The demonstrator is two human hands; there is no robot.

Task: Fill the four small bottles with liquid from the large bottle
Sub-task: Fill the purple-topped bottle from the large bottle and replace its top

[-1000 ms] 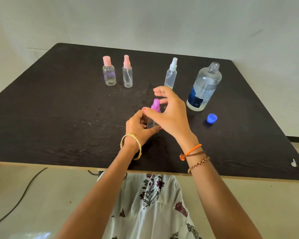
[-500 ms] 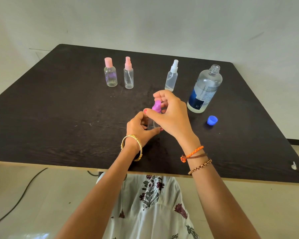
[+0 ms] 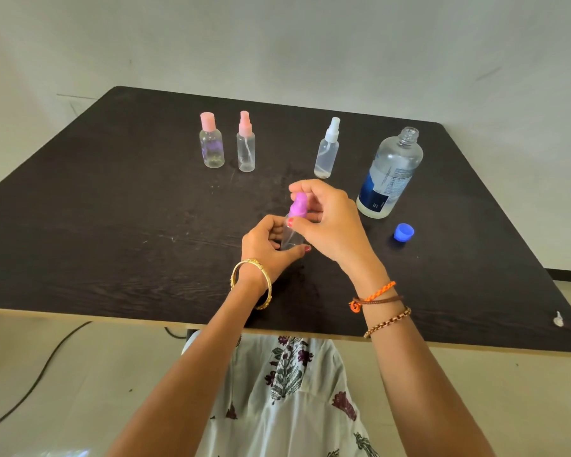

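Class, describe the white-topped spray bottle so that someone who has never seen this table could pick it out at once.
Start at the large bottle, open-necked, at the far right of the dark table. Just left of it stands the white-topped spray bottle, small, clear and upright. It alone has a white pump; the two small bottles further left have pink tops, and the one in the hands has a purple top.

Both hands meet ahead: left hand (image 3: pixel 267 240) curled low, right hand (image 3: pixel 327 219) apparently pinching above it.
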